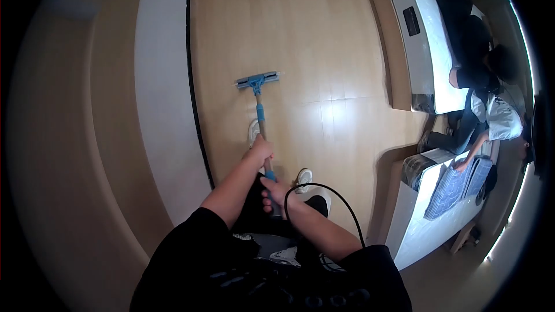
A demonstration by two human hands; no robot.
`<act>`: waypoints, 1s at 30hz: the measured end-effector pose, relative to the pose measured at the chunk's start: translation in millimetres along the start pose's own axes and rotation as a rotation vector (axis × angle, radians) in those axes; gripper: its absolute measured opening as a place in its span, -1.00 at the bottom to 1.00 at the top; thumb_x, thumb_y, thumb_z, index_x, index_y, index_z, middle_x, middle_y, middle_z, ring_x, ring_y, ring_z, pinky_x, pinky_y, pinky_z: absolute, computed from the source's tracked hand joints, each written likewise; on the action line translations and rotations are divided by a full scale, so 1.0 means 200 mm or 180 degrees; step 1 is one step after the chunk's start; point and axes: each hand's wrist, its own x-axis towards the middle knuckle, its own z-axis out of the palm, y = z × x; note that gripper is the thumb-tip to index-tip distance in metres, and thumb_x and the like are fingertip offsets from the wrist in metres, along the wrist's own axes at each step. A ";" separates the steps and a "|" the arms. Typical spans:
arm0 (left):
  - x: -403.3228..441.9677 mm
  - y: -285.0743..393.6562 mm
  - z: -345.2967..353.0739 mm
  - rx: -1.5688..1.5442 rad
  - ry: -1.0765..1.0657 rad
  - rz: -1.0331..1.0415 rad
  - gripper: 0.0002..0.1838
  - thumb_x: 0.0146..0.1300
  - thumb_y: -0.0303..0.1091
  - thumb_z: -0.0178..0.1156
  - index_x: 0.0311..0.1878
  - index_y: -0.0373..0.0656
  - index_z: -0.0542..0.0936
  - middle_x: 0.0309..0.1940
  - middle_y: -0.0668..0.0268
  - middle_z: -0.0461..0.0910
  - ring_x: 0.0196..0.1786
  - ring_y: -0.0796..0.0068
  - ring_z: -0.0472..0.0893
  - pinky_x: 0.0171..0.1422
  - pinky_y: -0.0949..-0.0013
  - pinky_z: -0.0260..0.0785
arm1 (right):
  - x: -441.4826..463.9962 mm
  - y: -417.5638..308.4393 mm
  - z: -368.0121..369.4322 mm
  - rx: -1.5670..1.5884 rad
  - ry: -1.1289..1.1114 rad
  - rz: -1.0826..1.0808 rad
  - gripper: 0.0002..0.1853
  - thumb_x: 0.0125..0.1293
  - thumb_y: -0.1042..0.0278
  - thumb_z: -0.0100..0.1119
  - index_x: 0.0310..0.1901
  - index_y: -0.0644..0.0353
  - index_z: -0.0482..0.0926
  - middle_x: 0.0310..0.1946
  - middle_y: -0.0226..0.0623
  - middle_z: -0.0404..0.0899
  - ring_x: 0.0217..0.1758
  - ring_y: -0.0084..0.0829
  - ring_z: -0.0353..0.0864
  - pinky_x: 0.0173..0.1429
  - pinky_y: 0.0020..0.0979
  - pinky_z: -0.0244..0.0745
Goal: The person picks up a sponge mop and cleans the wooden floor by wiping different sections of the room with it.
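Note:
A long-handled squeegee point(257, 82) with a blue and grey head reaches away from me over the wood-look floor. My left hand point(262, 149) is wrapped round the middle of its pole. Lower down, near the pole's dark end, my right hand point(276, 194) also grips it, with the thumb along the top. The squeegee's head lies crosswise at the far end of the pole, at or close to the floor; exact contact is hard to tell. A black cable point(341, 199) loops over my right forearm.
My white shoes point(304, 179) stand on the floor point(289, 29). A white baseboard point(163, 52) with a dark edge runs along the left. On the right are two mattresses point(399, 214) on wooden bases. Two other people are there, one holding blue plaid cloth point(448, 193).

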 end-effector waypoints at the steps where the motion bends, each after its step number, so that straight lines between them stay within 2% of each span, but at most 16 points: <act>1: 0.00 0.01 0.04 0.0111 0.0092 -0.0021 -0.54 0.17 -0.60 -0.02 0.16 -0.26 0.17 -0.55 0.10 0.49 -0.66 0.30 0.53 -0.70 0.23 0.35 | -0.03 -0.03 -0.01 0.0040 0.0005 -0.0019 -0.74 0.40 0.13 0.11 -0.16 -0.02 0.24 -0.60 -0.44 0.30 -0.73 -0.51 0.27 -0.70 -0.41 0.24; 4: -0.01 0.13 0.13 0.0062 0.0233 -0.0099 -0.50 0.19 -0.59 -0.01 0.19 -0.25 0.11 -0.54 0.08 0.49 -0.67 0.28 0.53 -0.71 0.25 0.34 | -0.04 -0.10 -0.07 -0.0430 0.0270 -0.0054 -0.74 0.40 0.15 0.11 -0.16 0.04 0.25 -0.62 -0.42 0.33 -0.78 -0.50 0.30 -0.75 -0.41 0.24; 5: -0.04 0.14 0.13 0.0004 0.0249 -0.0186 -0.48 0.20 -0.59 -0.01 0.22 -0.25 0.08 -0.54 0.08 0.49 -0.67 0.28 0.53 -0.71 0.26 0.34 | -0.03 -0.11 -0.10 -0.0444 0.0311 0.0130 -0.80 0.41 0.12 0.09 -0.13 -0.10 0.28 -0.61 -0.48 0.33 -0.75 -0.53 0.28 -0.71 -0.44 0.21; 6: -0.07 0.14 0.12 -0.0002 0.0208 -0.0240 -0.47 0.20 -0.59 -0.01 0.22 -0.25 0.08 -0.53 0.07 0.49 -0.67 0.28 0.53 -0.71 0.26 0.34 | -0.04 -0.12 -0.09 -0.0417 0.0253 -0.0048 -0.82 0.42 0.13 0.07 -0.12 -0.07 0.30 -0.61 -0.47 0.34 -0.76 -0.53 0.28 -0.73 -0.43 0.23; 11: -0.09 0.26 0.06 -0.0009 0.0088 -0.0443 -0.42 0.20 -0.59 -0.01 0.27 -0.25 0.03 -0.51 0.06 0.49 -0.67 0.28 0.52 -0.72 0.27 0.33 | -0.03 -0.15 0.01 -0.0608 0.0348 -0.0043 -0.81 0.43 0.15 0.04 -0.07 -0.05 0.31 -0.61 -0.48 0.34 -0.77 -0.54 0.29 -0.74 -0.44 0.24; 15: -0.05 0.25 0.02 -0.0122 -0.0039 -0.0285 -0.44 0.21 -0.58 -0.03 0.26 -0.30 0.03 -0.47 0.05 0.49 -0.68 0.31 0.51 -0.72 0.30 0.33 | -0.03 -0.18 0.06 -0.0471 0.0380 -0.0017 -0.80 0.44 0.15 0.03 -0.02 -0.04 0.32 -0.62 -0.49 0.33 -0.80 -0.60 0.24 -0.75 -0.48 0.22; 18: -0.03 0.26 0.04 -0.0237 0.0058 -0.0410 -0.54 0.22 -0.56 -0.02 0.16 -0.21 0.09 -0.51 0.13 0.40 -0.72 0.38 0.43 -0.78 0.28 0.29 | -0.07 -0.24 0.09 -0.0536 0.0452 -0.0033 -0.75 0.44 0.16 0.04 0.03 0.00 0.31 -0.63 -0.50 0.32 -0.81 -0.60 0.24 -0.76 -0.49 0.22; 21: -0.02 0.24 0.07 -0.0148 -0.0037 -0.0276 -0.49 0.25 -0.47 0.02 0.20 -0.35 0.08 -0.44 0.07 0.50 -0.64 0.30 0.55 -0.66 0.29 0.42 | -0.12 -0.25 0.02 -0.0480 0.0459 -0.0113 -0.74 0.41 0.24 0.07 0.00 0.14 0.30 -0.61 -0.42 0.33 -0.77 -0.58 0.31 -0.75 -0.48 0.27; 24: -0.05 0.25 0.13 -0.0446 -0.0096 -0.0399 -0.41 0.33 -0.18 0.12 0.21 -0.35 0.11 -0.40 0.09 0.52 -0.55 0.29 0.60 -0.60 0.27 0.47 | -0.20 -0.25 -0.04 -0.0493 0.0359 -0.0202 -0.74 0.40 0.26 0.09 -0.01 0.14 0.30 -0.57 -0.42 0.33 -0.74 -0.59 0.32 -0.73 -0.49 0.26; 27: -0.08 0.22 0.09 -0.1390 -0.1141 -0.1029 -0.27 0.32 0.17 0.10 0.22 -0.28 0.16 -0.24 0.05 0.52 -0.36 0.23 0.66 -0.51 0.24 0.50 | -0.38 -0.23 -0.08 -0.1035 0.0424 -0.0251 -0.75 0.34 0.37 0.11 -0.04 0.19 0.30 -0.63 -0.39 0.36 -0.78 -0.57 0.32 -0.74 -0.47 0.29; 30: -0.02 0.07 0.03 -0.1894 -0.0655 -0.1189 -0.22 0.30 0.34 0.02 0.22 -0.21 0.22 -0.09 0.01 0.48 -0.21 0.16 0.66 -0.42 0.21 0.50 | -0.70 -0.12 -0.18 -0.1448 0.0445 -0.0215 -0.78 0.30 0.44 0.10 -0.09 0.24 0.32 -0.67 -0.41 0.37 -0.79 -0.57 0.35 -0.73 -0.49 0.30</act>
